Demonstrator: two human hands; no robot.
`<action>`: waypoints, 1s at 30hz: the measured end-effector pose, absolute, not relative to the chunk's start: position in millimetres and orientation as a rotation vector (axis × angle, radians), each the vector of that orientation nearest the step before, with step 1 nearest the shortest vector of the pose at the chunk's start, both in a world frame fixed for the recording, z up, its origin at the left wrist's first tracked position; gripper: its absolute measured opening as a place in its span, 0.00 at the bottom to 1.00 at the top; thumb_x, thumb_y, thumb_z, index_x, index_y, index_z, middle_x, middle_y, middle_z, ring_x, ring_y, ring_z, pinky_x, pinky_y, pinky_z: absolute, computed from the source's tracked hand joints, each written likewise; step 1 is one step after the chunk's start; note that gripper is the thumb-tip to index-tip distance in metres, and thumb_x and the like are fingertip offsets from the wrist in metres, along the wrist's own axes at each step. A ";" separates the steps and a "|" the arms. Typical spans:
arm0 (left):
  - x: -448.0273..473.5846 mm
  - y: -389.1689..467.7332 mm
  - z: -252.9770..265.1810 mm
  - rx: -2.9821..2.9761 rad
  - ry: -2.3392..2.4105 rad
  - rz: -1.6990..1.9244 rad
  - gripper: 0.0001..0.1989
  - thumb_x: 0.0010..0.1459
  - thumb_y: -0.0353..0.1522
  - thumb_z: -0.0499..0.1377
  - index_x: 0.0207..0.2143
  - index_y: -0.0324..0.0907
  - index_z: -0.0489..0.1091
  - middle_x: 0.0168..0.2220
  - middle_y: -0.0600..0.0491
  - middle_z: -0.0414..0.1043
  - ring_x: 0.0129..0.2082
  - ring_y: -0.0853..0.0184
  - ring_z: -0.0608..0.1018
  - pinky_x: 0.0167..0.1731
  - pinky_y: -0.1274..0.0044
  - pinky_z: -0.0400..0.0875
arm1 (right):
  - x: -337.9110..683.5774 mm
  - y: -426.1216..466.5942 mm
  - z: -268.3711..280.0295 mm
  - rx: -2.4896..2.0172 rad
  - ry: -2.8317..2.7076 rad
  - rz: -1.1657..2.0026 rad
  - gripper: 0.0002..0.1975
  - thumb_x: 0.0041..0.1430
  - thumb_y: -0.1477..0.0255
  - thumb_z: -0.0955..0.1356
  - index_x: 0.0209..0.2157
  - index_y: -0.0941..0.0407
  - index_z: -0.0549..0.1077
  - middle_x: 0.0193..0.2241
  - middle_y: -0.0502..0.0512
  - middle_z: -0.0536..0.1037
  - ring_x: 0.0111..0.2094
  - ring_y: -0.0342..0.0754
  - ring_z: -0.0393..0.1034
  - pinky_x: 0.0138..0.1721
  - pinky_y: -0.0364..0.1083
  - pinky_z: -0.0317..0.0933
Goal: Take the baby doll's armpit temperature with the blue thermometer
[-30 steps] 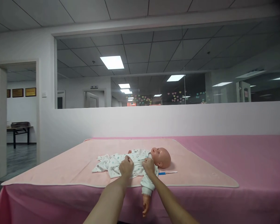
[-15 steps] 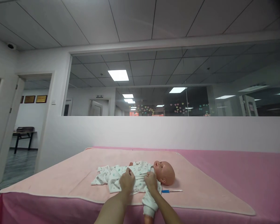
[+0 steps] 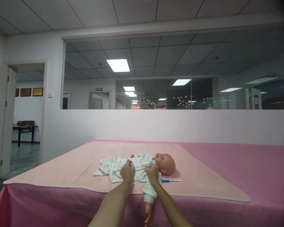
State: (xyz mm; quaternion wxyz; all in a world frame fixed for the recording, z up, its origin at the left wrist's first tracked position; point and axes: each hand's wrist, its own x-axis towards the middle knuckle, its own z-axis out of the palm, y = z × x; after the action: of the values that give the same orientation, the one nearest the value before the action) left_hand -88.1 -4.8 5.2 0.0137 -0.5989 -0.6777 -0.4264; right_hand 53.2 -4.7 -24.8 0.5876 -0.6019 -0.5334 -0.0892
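A baby doll (image 3: 168,164) lies on its back on a peach blanket (image 3: 68,170), its head to the right. It wears a white patterned baby outfit (image 3: 115,171). My left hand (image 3: 127,171) is closed on the cloth at the doll's belly. My right hand (image 3: 152,172) is closed on the cloth at its chest, just below the neck. Between both hands the fabric looks drawn into folds. One doll arm (image 3: 148,211), in a white sleeve, hangs over the table's front edge. What lies inside my fingers is mostly hidden.
A thin stick with a blue end (image 3: 166,181), perhaps a thermometer, lies beside the doll's shoulder. The blanket covers part of a pink tablecloth (image 3: 262,176). Behind the table rises a white wall (image 3: 180,126) with a long window. A doorway stands at the left.
The camera view has tipped downward, so the scene sits higher and more of the doll's hanging arm shows. Both hands keep their hold on the cloth.
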 end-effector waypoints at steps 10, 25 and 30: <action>-80.7 -6.7 5.2 -1.801 -1.822 -1.489 0.09 0.55 0.32 0.50 0.31 0.43 0.70 0.32 0.50 0.71 0.39 0.62 0.68 0.41 0.72 0.55 | 61.7 -21.9 -14.3 -1.369 -1.172 -0.314 0.07 0.39 0.78 0.58 0.25 0.56 0.60 0.26 0.50 0.64 0.27 0.44 0.56 0.29 0.41 0.49; -72.4 1.6 2.4 -1.631 -1.834 -1.473 0.15 0.55 0.35 0.50 0.24 0.42 0.72 0.32 0.47 0.66 0.37 0.61 0.66 0.37 0.70 0.53 | 72.9 -18.4 -11.9 -1.688 -0.951 -0.104 0.07 0.41 0.73 0.59 0.14 0.57 0.62 0.12 0.47 0.56 0.18 0.40 0.42 0.22 0.43 0.35; -71.7 3.0 2.1 -1.737 -1.982 -1.407 0.17 0.57 0.35 0.46 0.21 0.41 0.68 0.21 0.51 0.65 0.25 0.67 0.65 0.30 0.74 0.53 | 74.0 -18.0 -12.0 -1.672 -0.929 -0.081 0.09 0.40 0.73 0.60 0.11 0.57 0.62 0.10 0.47 0.56 0.17 0.40 0.42 0.21 0.43 0.35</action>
State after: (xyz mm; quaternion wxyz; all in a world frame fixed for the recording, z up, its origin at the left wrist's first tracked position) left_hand -71.7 3.0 2.1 0.0770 -0.5796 -0.6615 -0.4697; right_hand 74.0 -18.0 -12.0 0.5757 -0.7140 -0.3969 -0.0346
